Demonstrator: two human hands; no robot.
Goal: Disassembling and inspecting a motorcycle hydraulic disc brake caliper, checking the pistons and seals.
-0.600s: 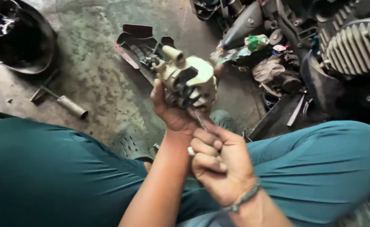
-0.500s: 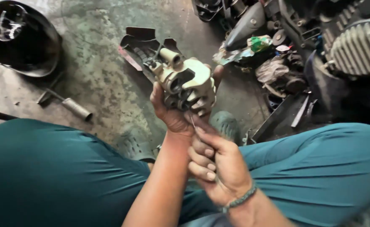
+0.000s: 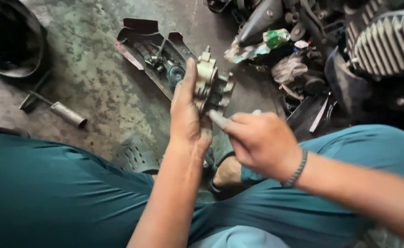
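My left hand (image 3: 187,115) grips a pale, greasy metal motorcycle part (image 3: 211,82) and holds it upright over the concrete floor, thumb along its left side. My right hand (image 3: 259,140), with a braided band on the wrist, is curled shut just right of the part. A grey tip sticks out from its fingers and touches the lower edge of the part. It seems to hold a thin metal tool, mostly hidden inside the fist. My teal-trousered legs (image 3: 50,193) fill the bottom of the head view.
A black plastic tray (image 3: 140,39) with small parts lies on the floor beyond the hands. A metal tube tool (image 3: 68,115) lies to the left, below a black bowl-shaped shell (image 3: 14,46). A finned engine (image 3: 385,41) and rags and parts (image 3: 280,50) crowd the right.
The left hand has turned the part edge-on and shifted its grip. The right hand has risen from below the wrist to the right side of the part.
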